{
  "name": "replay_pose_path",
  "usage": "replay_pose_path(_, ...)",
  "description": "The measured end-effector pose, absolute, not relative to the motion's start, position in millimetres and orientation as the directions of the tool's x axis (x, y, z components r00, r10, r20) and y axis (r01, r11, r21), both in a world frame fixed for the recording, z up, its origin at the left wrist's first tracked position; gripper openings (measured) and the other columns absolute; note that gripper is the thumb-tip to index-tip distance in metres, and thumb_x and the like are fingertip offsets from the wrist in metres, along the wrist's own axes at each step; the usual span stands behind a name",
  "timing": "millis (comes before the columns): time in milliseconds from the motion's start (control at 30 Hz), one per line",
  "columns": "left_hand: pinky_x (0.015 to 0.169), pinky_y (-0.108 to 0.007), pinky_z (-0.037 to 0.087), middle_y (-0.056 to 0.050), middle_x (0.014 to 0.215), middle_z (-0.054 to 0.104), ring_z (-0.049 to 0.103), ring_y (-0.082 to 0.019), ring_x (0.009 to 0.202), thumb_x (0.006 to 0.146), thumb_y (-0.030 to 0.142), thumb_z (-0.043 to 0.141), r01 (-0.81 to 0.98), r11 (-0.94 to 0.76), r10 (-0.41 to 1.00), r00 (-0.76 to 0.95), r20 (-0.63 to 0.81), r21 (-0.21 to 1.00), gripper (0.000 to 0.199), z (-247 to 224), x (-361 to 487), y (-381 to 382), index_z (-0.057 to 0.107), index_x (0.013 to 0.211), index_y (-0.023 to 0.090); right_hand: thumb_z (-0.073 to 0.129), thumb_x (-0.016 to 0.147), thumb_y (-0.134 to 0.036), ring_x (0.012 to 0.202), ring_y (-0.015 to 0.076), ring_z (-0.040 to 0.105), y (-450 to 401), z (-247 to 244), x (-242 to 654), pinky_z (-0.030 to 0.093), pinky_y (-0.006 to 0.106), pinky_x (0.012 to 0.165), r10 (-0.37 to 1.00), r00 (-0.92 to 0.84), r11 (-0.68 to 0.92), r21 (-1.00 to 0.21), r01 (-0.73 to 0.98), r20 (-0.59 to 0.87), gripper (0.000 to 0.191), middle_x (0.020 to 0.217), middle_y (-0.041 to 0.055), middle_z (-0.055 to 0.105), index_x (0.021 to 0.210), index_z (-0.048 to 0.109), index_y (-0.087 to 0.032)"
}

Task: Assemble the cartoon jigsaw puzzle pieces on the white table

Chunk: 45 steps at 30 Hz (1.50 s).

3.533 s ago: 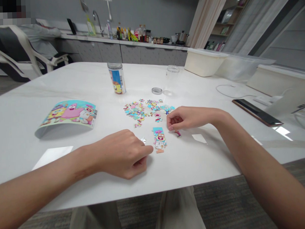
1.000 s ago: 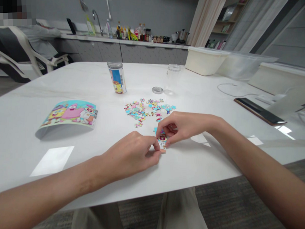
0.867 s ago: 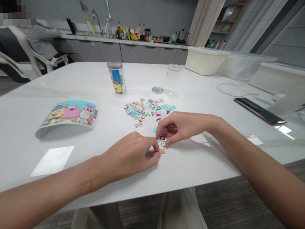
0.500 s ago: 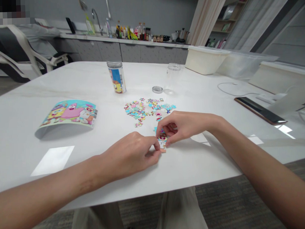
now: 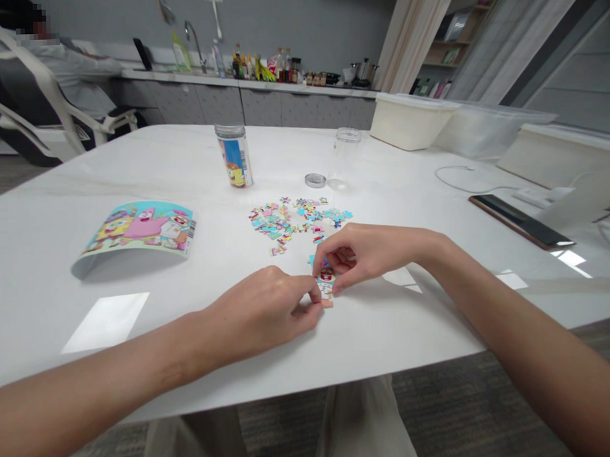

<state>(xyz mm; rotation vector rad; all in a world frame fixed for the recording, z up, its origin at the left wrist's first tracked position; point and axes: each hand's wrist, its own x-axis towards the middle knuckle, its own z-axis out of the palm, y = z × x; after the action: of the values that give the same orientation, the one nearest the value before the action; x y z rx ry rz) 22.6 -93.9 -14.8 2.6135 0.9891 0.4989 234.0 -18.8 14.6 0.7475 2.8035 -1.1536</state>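
Note:
A small joined section of jigsaw puzzle (image 5: 327,276) lies on the white table before me, showing a cartoon face. My right hand (image 5: 360,254) arches over it, forefinger on its left side and thumb on its right. Pinched at the section's lower left edge, my left hand (image 5: 275,303) touches the puzzle by an orange-toned piece (image 5: 327,304); the fingertips hide part of the join. Just beyond the hands spreads a heap of loose jigsaw pieces (image 5: 272,219). A curved picture sheet (image 5: 145,227) with the cartoon characters stands at the left.
Behind the pieces are a printed canister (image 5: 236,161), a clear jar (image 5: 347,154) and a round lid (image 5: 315,181). A phone-like black slab (image 5: 519,221), a white cable (image 5: 448,177) and cream bins (image 5: 411,121) occupy the right. A person (image 5: 79,76) sits far left, by the kitchen counter.
Both hands stay almost where they were on the puzzle section. The view has shifted very slightly, and the person in the background has moved a little.

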Motion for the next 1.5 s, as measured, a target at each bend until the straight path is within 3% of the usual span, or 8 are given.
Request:
replay_pose_path(400,0.044,-0.018,0.031,0.010,0.041,0.046,0.040,-0.006,0.035,0.081,0.016,0.060,0.573,-0.702,0.695,0.682,0.229,0.423,0.012,-15.3,22.4,-92.0,0.071,0.077,0.019,0.072,0.078,-0.034,0.060,0.0098,0.050,-20.4,16.7,232.9,0.036,0.022,0.056,0.437,-0.875,0.602,-0.654,0.458,-0.210,0.030,0.065,-0.0031,0.053,0.100,0.069,-0.015)
replay_pose_path(700,0.046,-0.018,0.034,0.011,0.040,0.044,0.037,-0.006,0.034,0.080,0.017,0.061,0.582,-0.683,0.713,0.665,0.225,0.441,0.011,-12.8,24.2,-93.8,0.072,0.079,0.020,0.073,0.077,-0.031,0.060,0.0097,0.051,-20.2,16.1,233.5,0.038,0.021,0.056,0.433,-0.880,0.617,-0.646,0.449,-0.197,0.029,0.065,-0.0036,0.054,0.101,0.069,-0.016)
replay_pose_path(967,0.050,-0.018,0.037,0.008,0.046,0.056,0.050,-0.007,0.040,0.079,0.013,0.061,0.519,-0.714,0.673,0.693,0.258,0.470,0.015,-17.4,22.2,-94.2,0.074,0.083,0.020,0.071,0.078,-0.032,0.060,0.0098,0.051,-21.7,15.4,233.0,0.038,0.021,0.055,0.443,-0.869,0.597,-0.651,0.468,-0.219,0.027,0.066,-0.0022,0.054,0.099,0.069,-0.015)
replay_pose_path(1267,0.051,-0.021,0.038,0.002,0.056,0.066,0.059,-0.011,0.049,0.082,0.018,0.062,0.519,-0.772,0.617,0.750,0.239,0.366,0.011,-18.1,20.4,-96.0,0.073,0.078,0.017,0.068,0.078,-0.039,0.059,0.0123,0.051,-23.1,15.0,232.2,0.038,0.023,0.054,0.470,-0.835,0.580,-0.613,0.537,-0.287,0.028,0.067,-0.0001,0.057,0.096,0.068,-0.017)
replay_pose_path(1500,0.048,-0.022,0.035,0.002,0.054,0.065,0.056,-0.011,0.047,0.084,0.019,0.060,0.526,-0.797,0.595,0.768,0.237,0.297,0.013,-17.9,19.7,-95.6,0.073,0.084,0.017,0.065,0.078,-0.043,0.059,0.0142,0.052,-23.5,14.4,232.7,0.038,0.025,0.054,0.486,-0.827,0.580,-0.604,0.547,-0.282,0.029,0.067,0.0008,0.058,0.096,0.069,-0.020)
